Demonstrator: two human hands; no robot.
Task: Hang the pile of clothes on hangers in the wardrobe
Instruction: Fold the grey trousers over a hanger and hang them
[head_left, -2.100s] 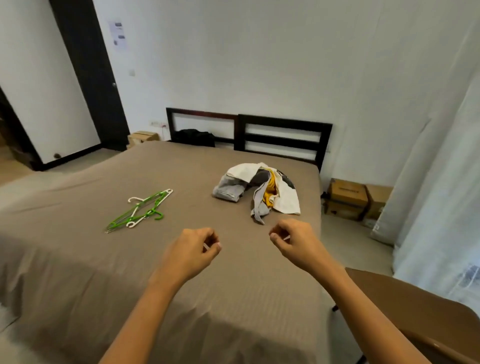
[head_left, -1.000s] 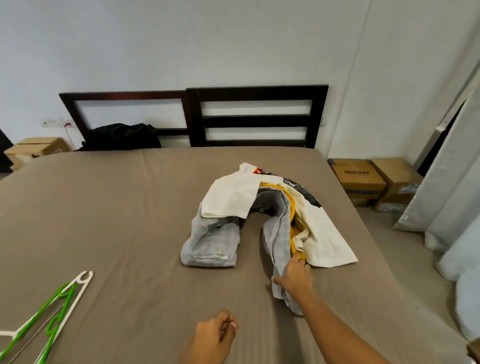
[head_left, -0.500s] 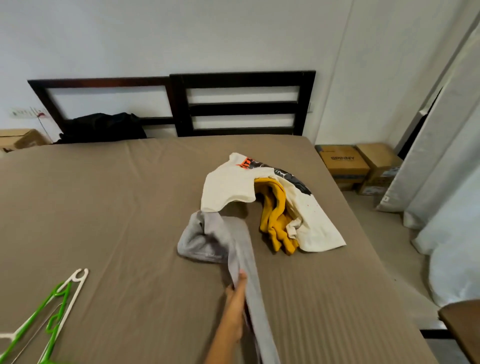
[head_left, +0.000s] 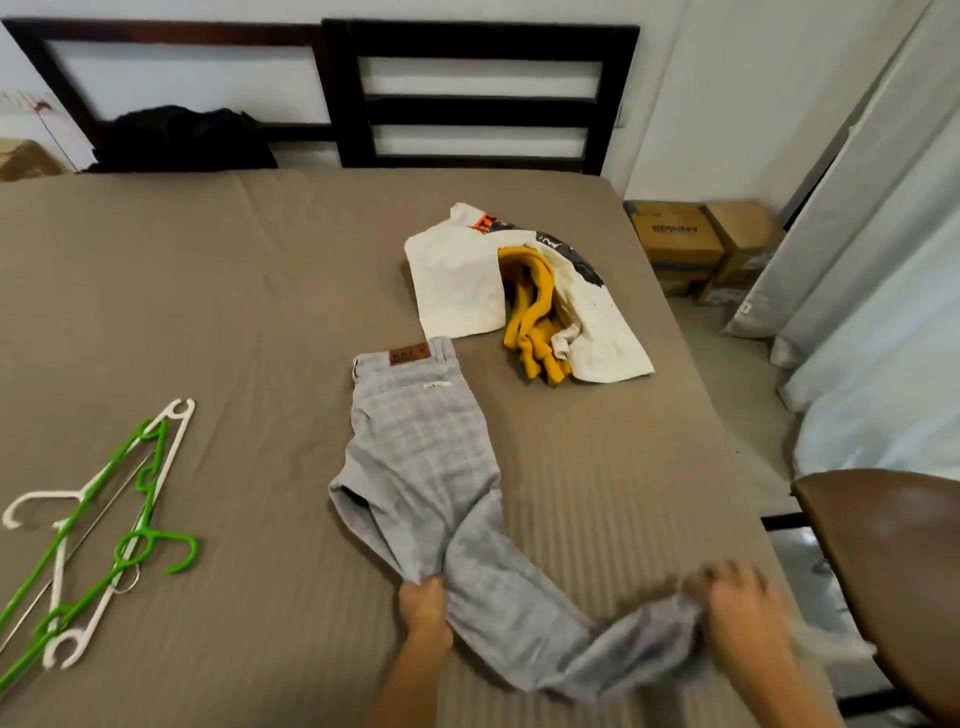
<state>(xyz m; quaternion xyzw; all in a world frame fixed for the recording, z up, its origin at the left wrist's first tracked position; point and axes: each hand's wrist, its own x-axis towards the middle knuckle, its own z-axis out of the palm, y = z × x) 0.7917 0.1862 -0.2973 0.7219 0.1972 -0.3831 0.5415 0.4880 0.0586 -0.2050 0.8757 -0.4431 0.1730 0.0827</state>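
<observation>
Grey checked trousers lie stretched out on the brown bed, waistband toward the headboard. My left hand pinches the fabric around the knee. My right hand, blurred, grips the bunched leg end near the bed's right edge. Behind the trousers lies the rest of the pile: a white printed shirt with a yellow garment tucked inside it. A heap of green and white hangers sits on the bed at the left.
A dark wooden headboard with a black bag against it stands at the back. Cardboard boxes and pale curtains fill the right side. A brown chair stands by the bed's right corner.
The grey trousers came out of the pile and were drawn toward me, now laid out flat. Both hands hold the leg, where half a second ago only one hand showed.
</observation>
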